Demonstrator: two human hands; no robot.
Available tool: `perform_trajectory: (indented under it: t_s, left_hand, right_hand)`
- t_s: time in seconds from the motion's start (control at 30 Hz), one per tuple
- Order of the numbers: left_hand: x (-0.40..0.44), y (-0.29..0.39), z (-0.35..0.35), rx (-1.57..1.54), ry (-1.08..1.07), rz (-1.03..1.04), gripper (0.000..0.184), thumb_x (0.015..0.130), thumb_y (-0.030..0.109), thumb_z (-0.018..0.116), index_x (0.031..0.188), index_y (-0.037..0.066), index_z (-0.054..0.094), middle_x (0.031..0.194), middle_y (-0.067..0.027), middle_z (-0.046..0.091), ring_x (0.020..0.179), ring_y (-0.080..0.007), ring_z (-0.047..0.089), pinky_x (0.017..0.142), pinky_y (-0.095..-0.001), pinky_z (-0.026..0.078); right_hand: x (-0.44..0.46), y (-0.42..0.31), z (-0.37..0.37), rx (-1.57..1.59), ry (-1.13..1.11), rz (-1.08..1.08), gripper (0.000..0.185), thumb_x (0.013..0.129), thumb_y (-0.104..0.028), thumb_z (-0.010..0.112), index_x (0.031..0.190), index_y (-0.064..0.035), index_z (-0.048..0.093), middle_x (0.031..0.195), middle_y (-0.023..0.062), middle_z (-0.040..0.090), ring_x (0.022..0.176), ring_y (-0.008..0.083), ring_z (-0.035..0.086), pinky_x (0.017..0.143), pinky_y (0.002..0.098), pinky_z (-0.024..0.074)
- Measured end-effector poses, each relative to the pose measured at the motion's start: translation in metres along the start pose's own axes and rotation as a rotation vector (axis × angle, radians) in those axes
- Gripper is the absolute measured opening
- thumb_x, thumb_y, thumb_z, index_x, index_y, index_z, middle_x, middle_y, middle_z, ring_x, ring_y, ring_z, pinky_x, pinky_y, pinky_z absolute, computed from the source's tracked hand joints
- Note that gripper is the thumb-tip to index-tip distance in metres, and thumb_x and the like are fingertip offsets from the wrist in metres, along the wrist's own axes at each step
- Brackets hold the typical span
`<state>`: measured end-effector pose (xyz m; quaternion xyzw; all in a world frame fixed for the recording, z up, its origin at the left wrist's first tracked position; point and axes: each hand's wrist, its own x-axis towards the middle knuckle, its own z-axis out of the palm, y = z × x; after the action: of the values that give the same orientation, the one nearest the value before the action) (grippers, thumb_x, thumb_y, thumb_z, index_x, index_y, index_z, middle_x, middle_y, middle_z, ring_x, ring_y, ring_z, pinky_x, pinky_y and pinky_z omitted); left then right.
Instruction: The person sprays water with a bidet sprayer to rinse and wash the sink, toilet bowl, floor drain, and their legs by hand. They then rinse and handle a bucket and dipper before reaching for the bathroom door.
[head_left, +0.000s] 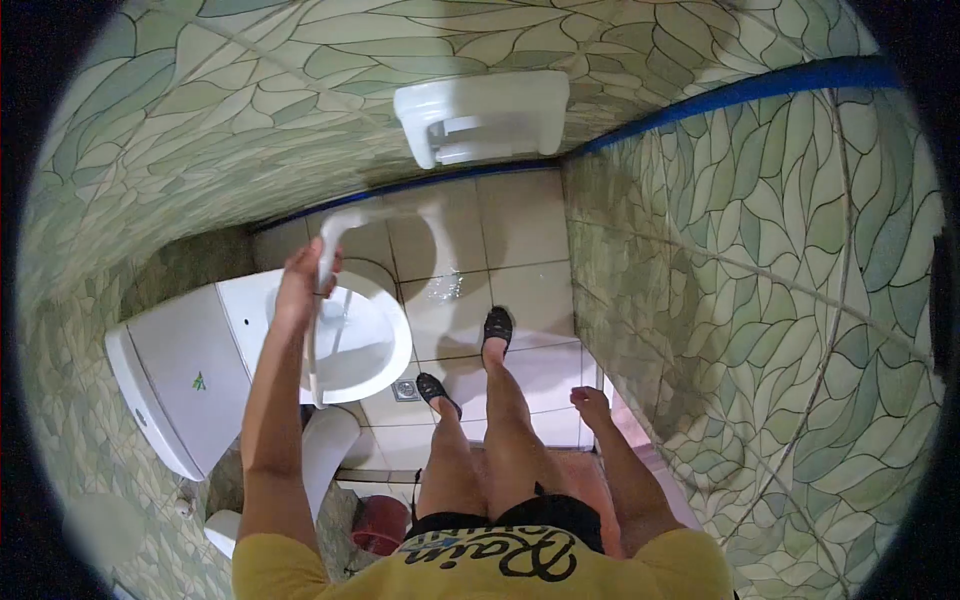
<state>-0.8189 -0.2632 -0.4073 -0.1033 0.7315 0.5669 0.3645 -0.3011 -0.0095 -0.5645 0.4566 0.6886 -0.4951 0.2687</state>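
My left hand point(298, 285) is wrapped around a slender white curved piece point(327, 260) held above the toilet bowl point(385, 365). A blurred pale arc extends from its top over the floor; I cannot tell whether it is the same piece or water. The bowl is uncovered, with a small dark hole point(247, 322) near the tank point(180, 370), which has a green leaf sticker. My right hand point(590, 403) hangs low on the right, fingers loosely curled, with nothing visible in it.
A white wall-mounted fixture point(482, 115) is ahead. Floor tiles point(525, 240) shine as if wet around a bright patch point(445, 285). By my dark shoes is a floor drain point(405, 390). A red bucket point(380, 525) and a rounded white part point(330, 440) are at lower left.
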Motion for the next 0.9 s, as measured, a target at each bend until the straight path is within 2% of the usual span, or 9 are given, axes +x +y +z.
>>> perform_trajectory:
  t_s: [0.07, 0.1, 0.17, 0.23, 0.33, 0.47, 0.6, 0.73, 0.9]
  left_hand:
    - [-0.016, -0.005, 0.03, -0.047, -0.058, 0.026, 0.037, 0.088, 0.041, 0.047, 0.089, 0.006, 0.059, 0.067, -0.0003, 0.053, 0.048, -0.0081, 0.044, 0.044, -0.0236, 0.034]
    - [-0.016, -0.02, 0.035, -0.028, -0.053, 0.07, 0.033, 0.088, 0.039, 0.048, 0.09, 0.008, 0.06, 0.067, -0.0001, 0.053, 0.048, -0.008, 0.044, 0.044, -0.023, 0.034]
    - [-0.033, -0.045, 0.056, 0.304, -0.008, 0.021, 0.03, 0.089, 0.036, 0.048, 0.092, 0.008, 0.058, 0.068, 0.0012, 0.054, 0.054, -0.0072, 0.044, 0.048, -0.0225, 0.036]
    - [-0.079, -0.056, 0.099, 0.191, -0.261, -0.104, 0.024, 0.087, 0.029, 0.052, 0.089, 0.005, 0.056, 0.075, -0.0028, 0.056, 0.065, -0.013, 0.051, 0.057, -0.0272, 0.043]
    - [-0.127, -0.057, 0.14, 0.542, -0.446, 0.032, 0.029, 0.088, 0.027, 0.051, 0.105, 0.004, 0.054, 0.08, -0.007, 0.06, 0.074, -0.0135, 0.055, 0.068, -0.0277, 0.045]
    - [-0.109, -0.071, 0.155, 0.601, -0.184, 0.064, 0.031, 0.088, 0.032, 0.05, 0.105, 0.007, 0.055, 0.08, -0.0127, 0.061, 0.075, -0.0241, 0.06, 0.069, -0.0333, 0.046]
    - [-0.056, -0.078, 0.135, 0.626, 0.25, 0.162, 0.036, 0.085, 0.038, 0.05, 0.106, 0.008, 0.053, 0.085, -0.0194, 0.061, 0.082, -0.038, 0.058, 0.07, -0.0445, 0.045]
    - [-0.022, -0.081, 0.081, 0.737, 0.745, 0.116, 0.037, 0.088, 0.041, 0.044, 0.096, 0.007, 0.054, 0.081, -0.021, 0.06, 0.077, -0.0402, 0.057, 0.066, -0.0488, 0.044]
    - [-0.048, -0.115, -0.072, 0.686, 0.945, 0.049, 0.04, 0.089, 0.041, 0.043, 0.096, 0.004, 0.056, 0.088, -0.0207, 0.061, 0.085, -0.0391, 0.057, 0.071, -0.0474, 0.044]
  right_hand:
    - [0.025, -0.001, 0.007, -0.033, -0.017, -0.146, 0.034, 0.078, -0.026, 0.064, 0.101, -0.0012, 0.062, 0.082, 0.0104, 0.065, 0.067, 0.0131, 0.059, 0.06, 0.0269, 0.0482]
    - [0.029, -0.038, 0.012, 0.306, -0.051, 0.071, 0.037, 0.079, -0.028, 0.064, 0.101, 0.0008, 0.061, 0.083, 0.0093, 0.065, 0.068, 0.0118, 0.058, 0.061, 0.0254, 0.0473]
    - [0.06, -0.101, 0.018, 0.351, -0.067, -0.136, 0.041, 0.079, -0.026, 0.064, 0.11, -0.0005, 0.058, 0.089, 0.0049, 0.062, 0.071, 0.0113, 0.055, 0.064, 0.0238, 0.0456]
    - [0.088, -0.178, 0.018, 0.908, -0.199, 0.039, 0.044, 0.081, -0.032, 0.06, 0.116, -0.0045, 0.054, 0.107, 0.0054, 0.058, 0.075, 0.0139, 0.057, 0.067, 0.0255, 0.046]
    - [0.162, -0.225, 0.033, 1.384, -0.381, -0.132, 0.031, 0.088, -0.029, 0.05, 0.103, -0.0026, 0.058, 0.101, 0.0091, 0.061, 0.089, 0.0196, 0.058, 0.077, 0.0312, 0.0466]
    - [0.153, -0.288, 0.057, 1.52, -0.5, 0.079, 0.03, 0.089, -0.026, 0.047, 0.099, 0.0005, 0.058, 0.097, 0.012, 0.061, 0.093, 0.0222, 0.058, 0.081, 0.0343, 0.0472]
    - [0.105, -0.314, 0.073, 1.464, -0.762, -0.085, 0.027, 0.09, -0.02, 0.045, 0.099, 0.0023, 0.057, 0.096, 0.0124, 0.062, 0.094, 0.0228, 0.058, 0.083, 0.0345, 0.0471]
    - [0.083, -0.287, 0.087, 1.337, -0.5, 0.164, 0.024, 0.084, -0.018, 0.052, 0.096, 0.0012, 0.06, 0.089, 0.0122, 0.064, 0.081, 0.0233, 0.063, 0.072, 0.0346, 0.0522]
    - [0.073, -0.219, 0.07, 1.167, -0.269, 0.242, 0.021, 0.082, -0.018, 0.058, 0.095, -0.0026, 0.06, 0.084, 0.0095, 0.064, 0.074, 0.0202, 0.062, 0.064, 0.0314, 0.0506]
